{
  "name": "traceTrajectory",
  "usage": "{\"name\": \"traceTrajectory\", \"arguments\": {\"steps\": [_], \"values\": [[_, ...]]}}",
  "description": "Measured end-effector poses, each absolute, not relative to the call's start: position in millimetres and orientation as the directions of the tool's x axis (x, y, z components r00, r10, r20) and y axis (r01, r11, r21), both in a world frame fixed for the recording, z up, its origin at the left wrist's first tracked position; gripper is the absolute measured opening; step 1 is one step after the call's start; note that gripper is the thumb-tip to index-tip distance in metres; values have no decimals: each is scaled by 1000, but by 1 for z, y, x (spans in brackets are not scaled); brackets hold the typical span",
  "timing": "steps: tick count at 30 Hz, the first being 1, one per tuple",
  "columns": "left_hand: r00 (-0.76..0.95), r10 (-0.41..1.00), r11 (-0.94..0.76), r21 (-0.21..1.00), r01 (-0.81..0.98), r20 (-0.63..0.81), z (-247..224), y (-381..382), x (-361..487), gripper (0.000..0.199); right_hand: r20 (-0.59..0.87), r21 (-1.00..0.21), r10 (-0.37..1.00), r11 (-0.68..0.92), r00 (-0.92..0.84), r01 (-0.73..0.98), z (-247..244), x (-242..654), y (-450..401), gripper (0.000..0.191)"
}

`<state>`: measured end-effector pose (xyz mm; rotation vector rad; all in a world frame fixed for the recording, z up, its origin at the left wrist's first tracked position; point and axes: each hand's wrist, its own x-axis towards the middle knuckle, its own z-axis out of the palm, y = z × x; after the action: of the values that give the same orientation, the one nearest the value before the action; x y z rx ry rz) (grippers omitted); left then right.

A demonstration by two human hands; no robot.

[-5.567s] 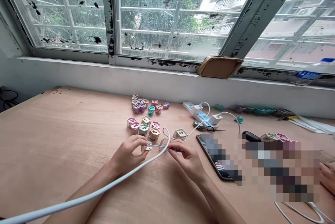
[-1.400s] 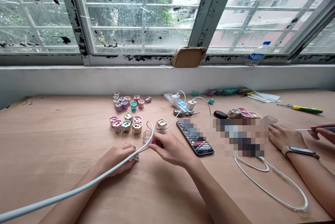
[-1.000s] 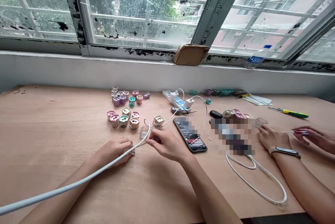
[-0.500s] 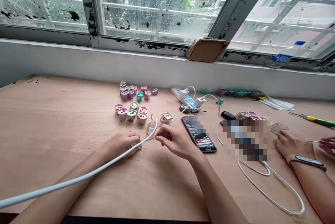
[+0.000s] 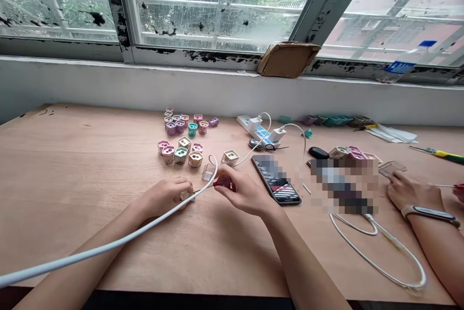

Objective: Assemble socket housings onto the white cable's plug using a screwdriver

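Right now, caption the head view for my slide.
Left hand holds a small part, right hand a red-handled screwdriver; pencil sharpeners sit beyond.

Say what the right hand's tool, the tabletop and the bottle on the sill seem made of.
Tool in the right hand: dark red handle, probably plastic; the thin shaft may be metal, but shows too small to be sure.
Tabletop: wood or wood-look laminate, low sheen, with faint grain.
Bottle: likely clear, glossy plastic, since the background shows through.
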<state>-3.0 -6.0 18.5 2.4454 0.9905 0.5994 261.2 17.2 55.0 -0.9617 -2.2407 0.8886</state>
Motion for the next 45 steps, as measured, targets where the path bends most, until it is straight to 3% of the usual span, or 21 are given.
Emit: {"name": "traceTrajectory", "arguments": {"steps": [5, 12, 21, 45], "values": [[632, 744, -631, 537, 560, 216, 20, -7, -2, 10, 244, -689, 804, 537, -543, 486, 54, 260, 17, 13], [620, 764, -595, 566, 570, 179, 24, -8, -1, 9, 311, -761, 762, 558, -568, 331, 61, 261, 16, 11], [647, 734, -636, 544, 547, 208, 18, -5, -3, 11, 313, -768, 748, 562, -586, 308, 56, 253, 15, 9], [617, 768, -571, 619, 539, 171, 22, -7, -3, 7, 97, -858, 860, 327, -501, 396, 48, 259, 24, 18]]}}
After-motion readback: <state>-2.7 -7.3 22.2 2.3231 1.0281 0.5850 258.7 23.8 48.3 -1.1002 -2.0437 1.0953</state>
